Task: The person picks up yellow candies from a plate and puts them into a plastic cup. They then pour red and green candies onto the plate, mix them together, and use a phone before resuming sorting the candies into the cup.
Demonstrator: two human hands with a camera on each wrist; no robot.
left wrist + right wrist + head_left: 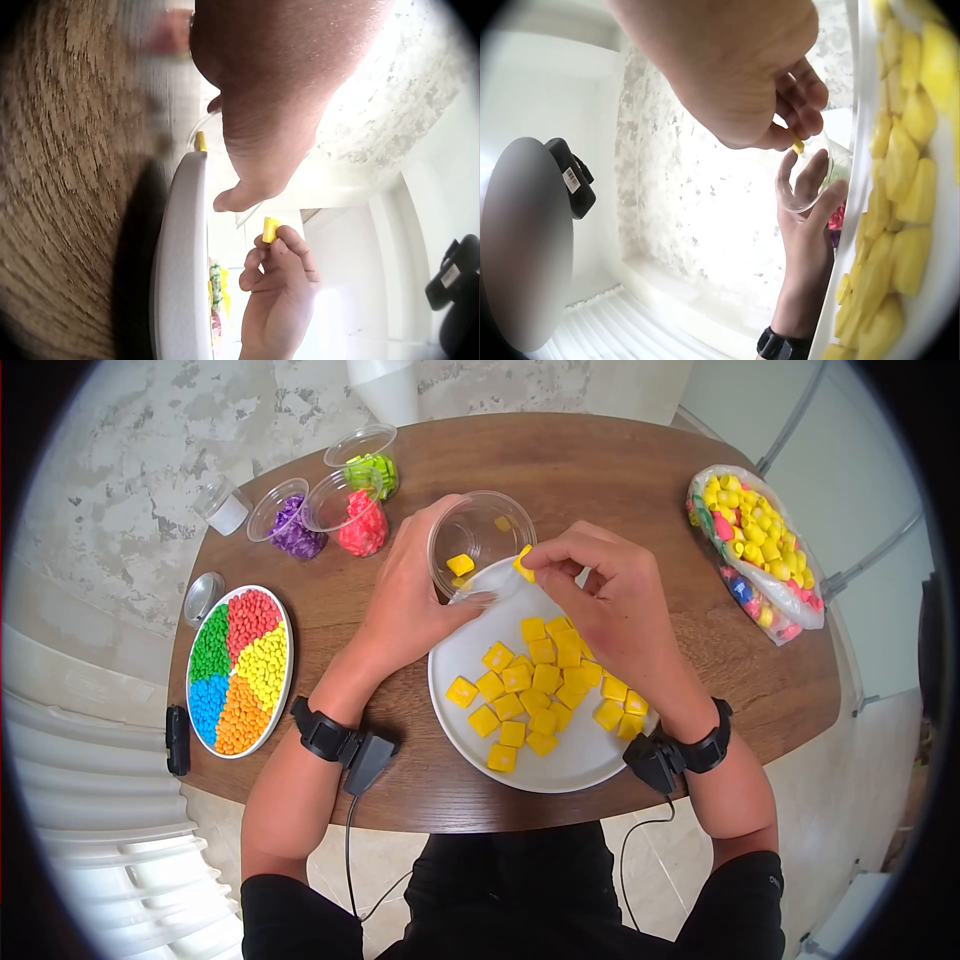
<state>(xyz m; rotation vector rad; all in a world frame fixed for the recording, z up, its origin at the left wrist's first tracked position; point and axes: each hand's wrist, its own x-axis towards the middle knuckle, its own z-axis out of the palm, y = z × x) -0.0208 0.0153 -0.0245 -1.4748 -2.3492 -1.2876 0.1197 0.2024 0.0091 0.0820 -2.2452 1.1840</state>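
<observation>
My left hand (405, 605) grips a clear plastic cup (480, 535), tilted over the far edge of a white plate (455, 745). A yellow wrapped candy (460, 565) lies inside the cup. Between thumb and fingertips my right hand (625, 585) pinches another square yellow candy (523, 563), right at the cup's rim. In the left wrist view this pinched candy (271, 229) shows close to the cup. Many loose yellow candies (515, 678) are spread over the plate below my right hand, which hides a few of them.
Clear cups hold purple candies (298, 532), pink candies (363, 525) and green candies (374, 472) at the back left. A small jar (222, 506) stands beside them. An oval dish (290, 660) of colour-sorted candies lies left, a plastic bag (768, 555) of colourful pieces right.
</observation>
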